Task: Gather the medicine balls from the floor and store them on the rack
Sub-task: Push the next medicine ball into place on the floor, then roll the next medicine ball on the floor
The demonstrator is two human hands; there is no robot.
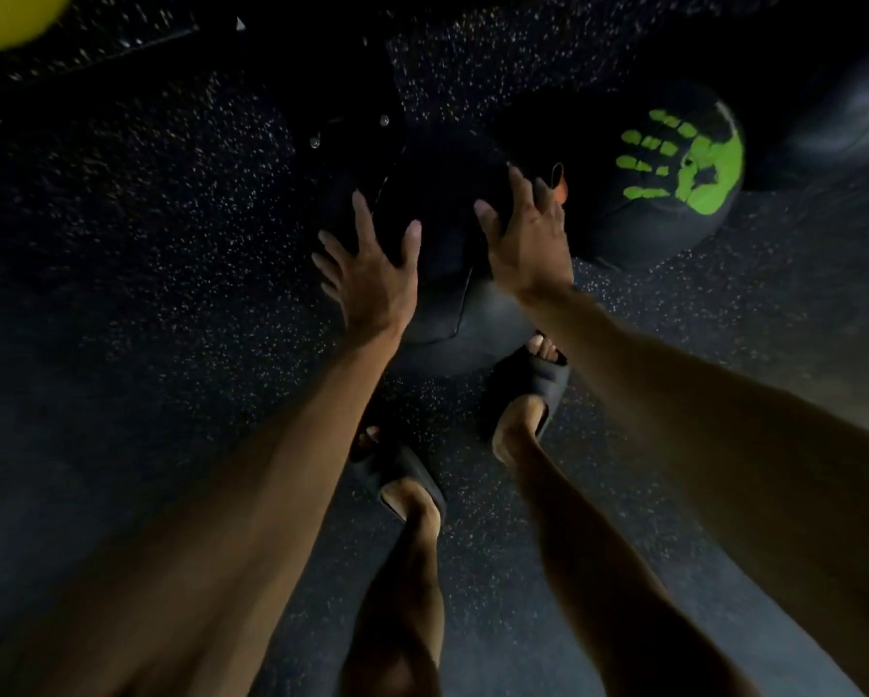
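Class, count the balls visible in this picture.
4: a black ball at centre, a green-handprint ball to its right, a grey ball at the right edge, a yellow ball top left. Darkness may hide more.

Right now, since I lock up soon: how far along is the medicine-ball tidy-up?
Done: no stored ball is visible. In hand: left hand and right hand rest with spread fingers on a black ball on the floor. To do: lifting it, plus the green-handprint ball and a dark ball at the right edge.

A black ball (pixel 450 274) sits at frame centre, a green-handprint ball (pixel 673 193) just right of it, a grey ball (pixel 844 118) at upper right, a yellow ball (pixel 4 12) at upper left.
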